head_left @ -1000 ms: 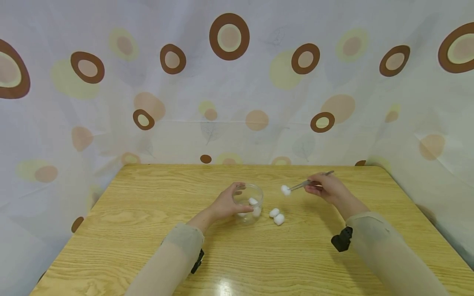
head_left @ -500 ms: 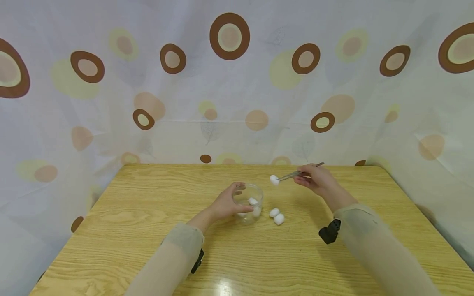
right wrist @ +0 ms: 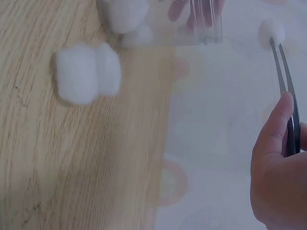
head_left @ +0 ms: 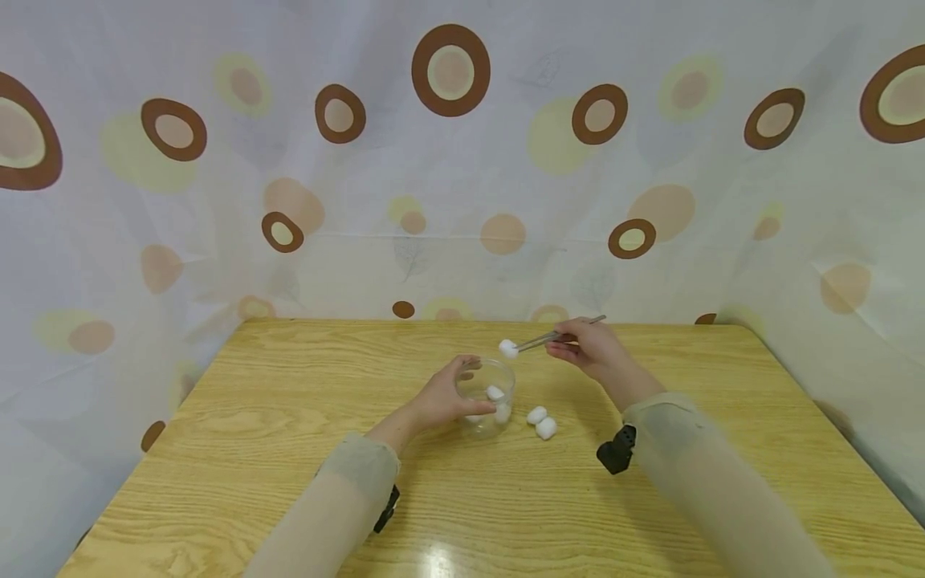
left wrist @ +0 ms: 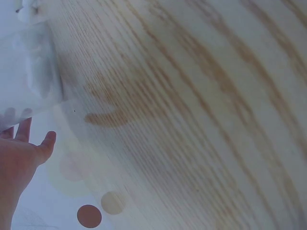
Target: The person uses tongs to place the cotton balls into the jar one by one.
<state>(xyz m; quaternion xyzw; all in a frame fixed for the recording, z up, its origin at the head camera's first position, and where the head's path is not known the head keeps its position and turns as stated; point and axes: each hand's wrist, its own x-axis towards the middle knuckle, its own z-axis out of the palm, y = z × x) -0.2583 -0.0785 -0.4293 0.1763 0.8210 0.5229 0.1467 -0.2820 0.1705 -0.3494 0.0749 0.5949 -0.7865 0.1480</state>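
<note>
Your left hand grasped the jar, your right hand pinched tweezers, which gripped a ball, two more balls near the jar.

Head view: from above & behind L hand + R hand, facing fwd & down, far enough back for both, most of worktop & patterned cloth beyond them. L wrist view: v. close, rolled; L hand at frame edge, worktop filling most, clear jar cut off past hand. R wrist view: close, also rolled, looking out past R hand along tweezers. Head & R wrist share jar, tweezers + 2 loose cotton balls btwn hands.
</note>
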